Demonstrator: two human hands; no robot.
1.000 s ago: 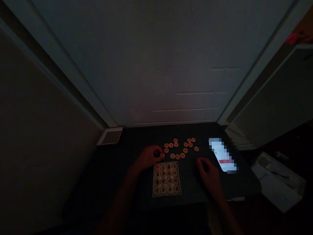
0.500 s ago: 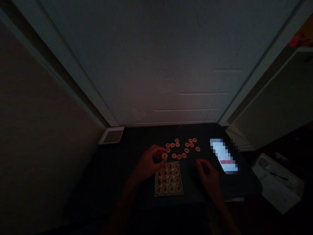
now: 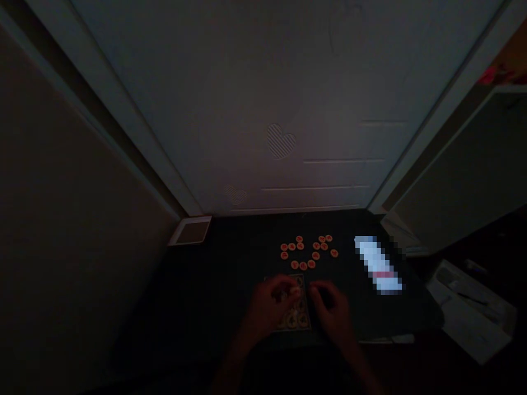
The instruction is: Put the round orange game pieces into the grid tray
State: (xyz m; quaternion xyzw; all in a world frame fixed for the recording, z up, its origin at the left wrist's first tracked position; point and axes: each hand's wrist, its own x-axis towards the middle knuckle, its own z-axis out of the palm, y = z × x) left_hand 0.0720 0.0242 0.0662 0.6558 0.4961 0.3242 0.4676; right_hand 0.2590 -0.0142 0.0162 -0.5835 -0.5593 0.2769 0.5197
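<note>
Head view. Left hand over the tray of round pieces, covering much of its left side; thumb and fingers bent inward, cannot tell if they pinch a piece. Right hand just beside the tray's right edge, fingers curled, contents hidden. Loose red-marked pieces scattered beyond tray's far edge. Tabletop gives wide room leftward; narrower strip between right hand and lit device.

Round red-marked discs are scattered flat, face up, in loose curves; in front, a square tray of dark-marked discs is partly hidden.
</note>
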